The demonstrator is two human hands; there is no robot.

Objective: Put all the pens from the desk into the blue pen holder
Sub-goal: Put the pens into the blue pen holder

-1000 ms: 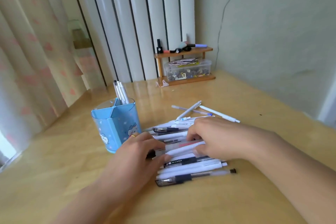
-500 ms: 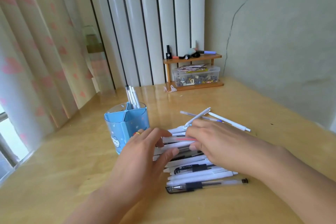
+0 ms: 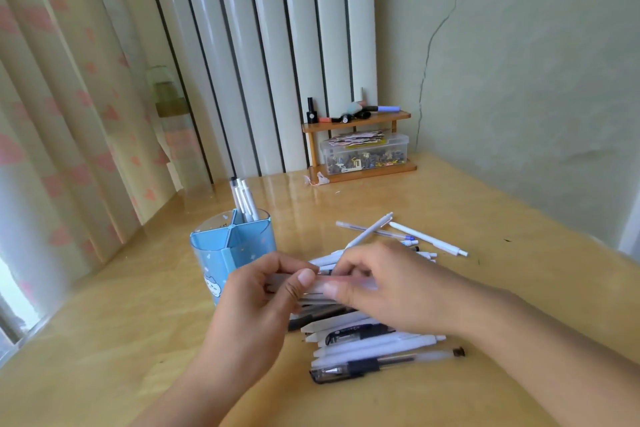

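Note:
A pile of white and black pens (image 3: 367,340) lies on the wooden desk (image 3: 104,340). My left hand (image 3: 263,302) and my right hand (image 3: 384,288) together grip a small bundle of white pens (image 3: 313,288), lifted just above the pile. The blue pen holder (image 3: 228,253), with a cartoon face and inner dividers, stands just left of the hands. Three white pens (image 3: 244,199) stand in its far compartment. A few loose pens (image 3: 398,234) lie beyond the pile.
A small wooden shelf (image 3: 356,121) with a clear box of trinkets (image 3: 363,152) stands at the back against the wall. Curtains hang on the left. The green wall borders the desk on the right.
Both hands have closed on a bundle of pens from the top of the pile and raised it slightly. The view has tilted up a little.

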